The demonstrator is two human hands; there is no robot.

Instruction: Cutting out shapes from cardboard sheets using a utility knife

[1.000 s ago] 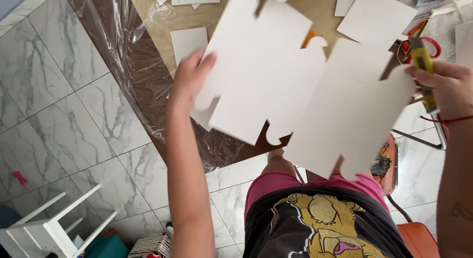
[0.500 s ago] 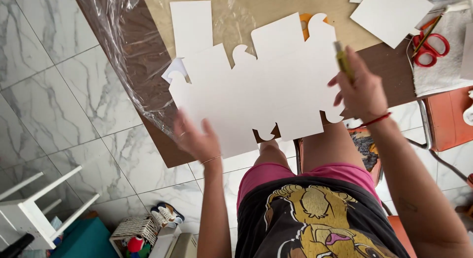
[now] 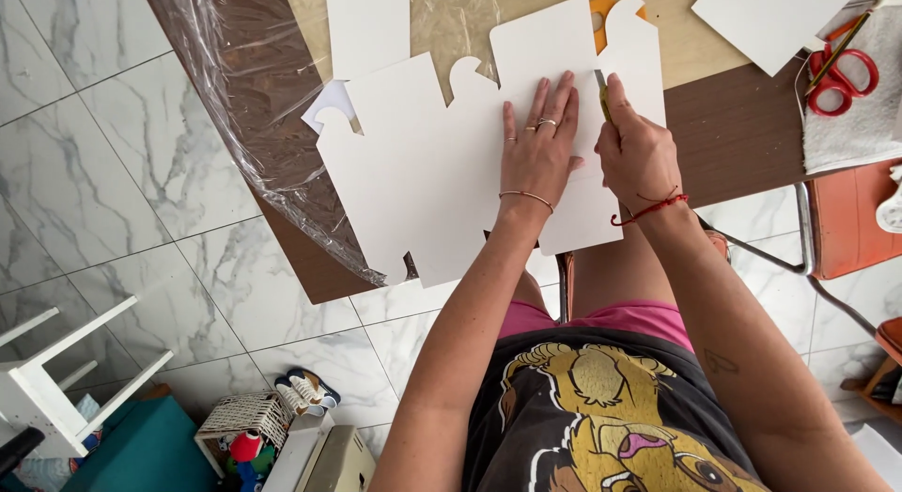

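Note:
A large white card cut-out [image 3: 427, 172] with rounded tabs lies flat on the brown table [image 3: 742, 135], its near edge hanging over the table's front. My left hand [image 3: 537, 144] presses flat on the card with fingers spread. Just to its right, my right hand [image 3: 637, 149] is closed around a thin yellow-handled cutting tool [image 3: 602, 97], whose tip touches the card.
Crinkled clear plastic film [image 3: 254, 107] covers the table's left part. Other white card pieces [image 3: 766, 13] lie at the back. Red scissors [image 3: 839, 74] rest on a white cloth at right. An orange chair [image 3: 846, 219] stands right; a white stool [image 3: 56, 379] and a small basket [image 3: 246, 419] stand on the tiled floor.
The card was held up in both hands, then laid down on the table. My left hand moved from its lower left edge onto its middle, and my right hand brought the tool down.

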